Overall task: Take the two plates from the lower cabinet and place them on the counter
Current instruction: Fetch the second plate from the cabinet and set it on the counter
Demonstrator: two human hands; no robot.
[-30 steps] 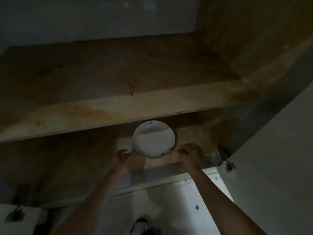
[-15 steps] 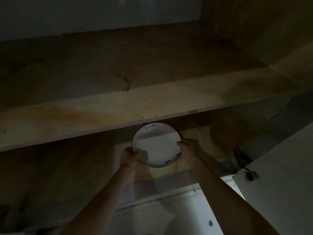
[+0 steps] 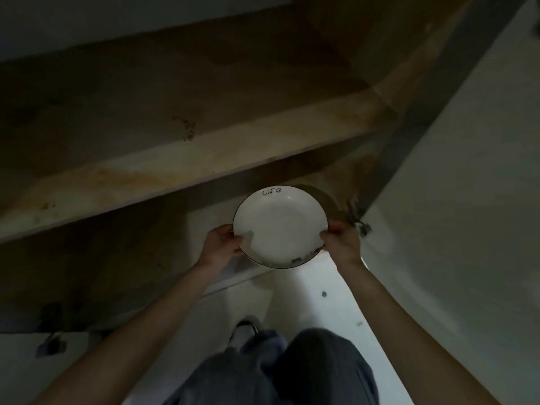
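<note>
A white plate [image 3: 279, 226] with a thin dark rim and the word "life" written near its far edge is held out in front of the open lower cabinet [image 3: 87, 258]. My left hand [image 3: 220, 244] grips its left rim and my right hand [image 3: 342, 241] grips its right rim. Whether a second plate lies beneath the top one cannot be told from this angle. The plate is level, above the cabinet's front edge and the white floor.
A stained wooden shelf [image 3: 175, 162] runs across the cabinet above the plate. The open white cabinet door [image 3: 453, 200] stands to the right, with its hinge [image 3: 358, 217] close to my right hand. My legs and a shoe [image 3: 248, 328] are below.
Both hands closed on the plate's rim, lifted it off the cabinet floor and drew it out toward me. The view has pulled back, showing my legs.
</note>
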